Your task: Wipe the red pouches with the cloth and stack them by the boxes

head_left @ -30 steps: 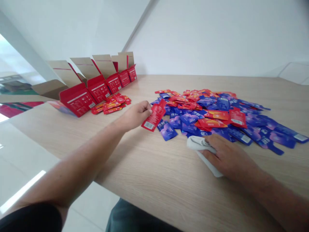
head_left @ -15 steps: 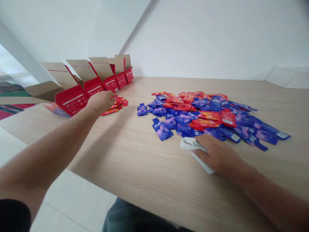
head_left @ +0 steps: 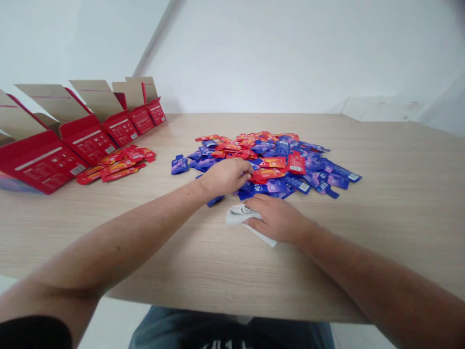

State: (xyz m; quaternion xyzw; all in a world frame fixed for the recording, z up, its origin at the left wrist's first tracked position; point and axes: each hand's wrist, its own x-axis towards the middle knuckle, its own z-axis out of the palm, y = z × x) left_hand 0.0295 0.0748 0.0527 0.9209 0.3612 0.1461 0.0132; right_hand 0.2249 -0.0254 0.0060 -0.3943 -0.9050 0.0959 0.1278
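The right hand (head_left: pixel 278 218) holds a cloth (head_left: pixel 234 215), maybe keeping it bunched. Can't tell if the left hand (head_left: pixel 228 177), at the packets (head_left: pixel 272 162), grips any.

Indoor work area, workshop or office type — can't tell which. Evidence: wide wood-grain desk (head_left: pixel 399 218), row of red cartons (head_left: pixel 89 143) with flaps up, loose heap of red and blue sachets (head_left: pixel 274 162), smaller red pile (head_left: pixel 119 167) beside the cartons. Plain white wall (head_left: pixel 290 58) behind — pale floor (head_left: pixel 112 322) below.
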